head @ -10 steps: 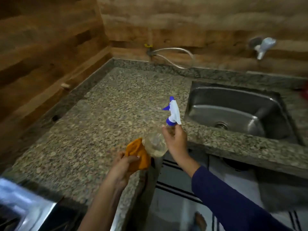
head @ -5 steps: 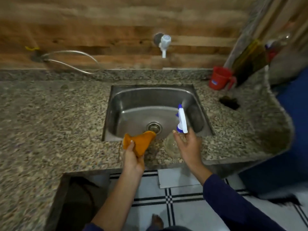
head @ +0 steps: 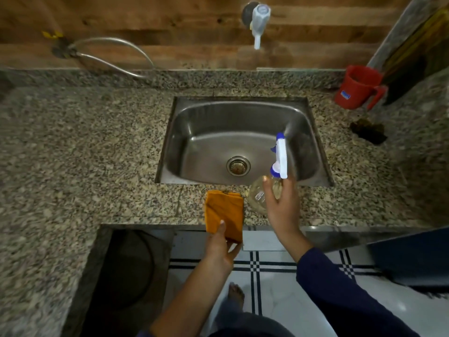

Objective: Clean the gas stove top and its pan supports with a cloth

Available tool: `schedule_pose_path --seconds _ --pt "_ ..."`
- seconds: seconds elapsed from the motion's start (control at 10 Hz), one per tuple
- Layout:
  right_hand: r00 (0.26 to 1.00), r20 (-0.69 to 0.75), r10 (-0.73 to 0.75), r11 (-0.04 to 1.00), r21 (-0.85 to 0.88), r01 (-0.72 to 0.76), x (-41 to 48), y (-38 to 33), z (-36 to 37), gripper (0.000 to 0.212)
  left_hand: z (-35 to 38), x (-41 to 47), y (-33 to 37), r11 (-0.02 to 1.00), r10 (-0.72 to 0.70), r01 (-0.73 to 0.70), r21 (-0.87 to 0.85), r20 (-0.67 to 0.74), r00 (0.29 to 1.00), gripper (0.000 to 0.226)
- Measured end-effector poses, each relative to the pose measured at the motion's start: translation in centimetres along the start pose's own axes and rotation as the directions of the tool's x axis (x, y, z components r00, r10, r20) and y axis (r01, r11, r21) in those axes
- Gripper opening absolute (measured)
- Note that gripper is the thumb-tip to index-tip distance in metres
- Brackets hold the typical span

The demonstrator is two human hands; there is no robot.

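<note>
My left hand (head: pixel 220 249) pinches a folded orange cloth (head: pixel 223 214) by its near edge; the cloth lies flat over the front strip of the granite counter (head: pixel 85 147). Just to its right, my right hand (head: pixel 283 205) grips a clear spray bottle (head: pixel 258 197) with a white and blue trigger head (head: pixel 280 158), held at the counter's front edge before the sink. The gas stove is out of view.
A steel sink (head: pixel 243 117) with a drain is set in the counter straight ahead, under a white wall tap (head: pixel 258 23). A red plastic mug (head: pixel 357 87) stands at the back right. A metal hose (head: pixel 109 57) runs along the wooden wall. A dark opening lies below the counter at left.
The view swung right from the bare counter to the sink. Both hands moved with it, still holding cloth and bottle; the cloth now lies flatter on the counter's front strip.
</note>
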State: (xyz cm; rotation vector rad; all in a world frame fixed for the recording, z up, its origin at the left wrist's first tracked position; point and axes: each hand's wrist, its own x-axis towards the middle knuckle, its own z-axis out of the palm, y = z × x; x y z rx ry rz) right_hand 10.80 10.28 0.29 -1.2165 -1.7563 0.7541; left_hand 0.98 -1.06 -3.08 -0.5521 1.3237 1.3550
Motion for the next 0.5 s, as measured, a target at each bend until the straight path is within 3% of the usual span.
schedule_pose_path --seconds 0.3,0.4,0.5 --pt "0.989 0.072 0.132 0.991 -0.026 -0.131 -5.7 0.5 -0.9 0.071 -0.8 0.2 1.9 0.984 0.024 -0.046 0.17 0.13 0.991 0.048" --pt "0.98 0.147 0.134 0.991 -0.007 -0.135 -8.1 0.4 -1.5 0.067 -1.5 0.2 2.1 0.966 0.004 -0.036 0.258 0.124 0.992 0.047" --pt "0.939 0.312 0.148 0.989 -0.043 -0.142 -10.9 -1.3 -2.2 0.045 -3.7 -1.2 1.6 0.961 0.048 -0.083 0.263 0.135 0.99 0.036"
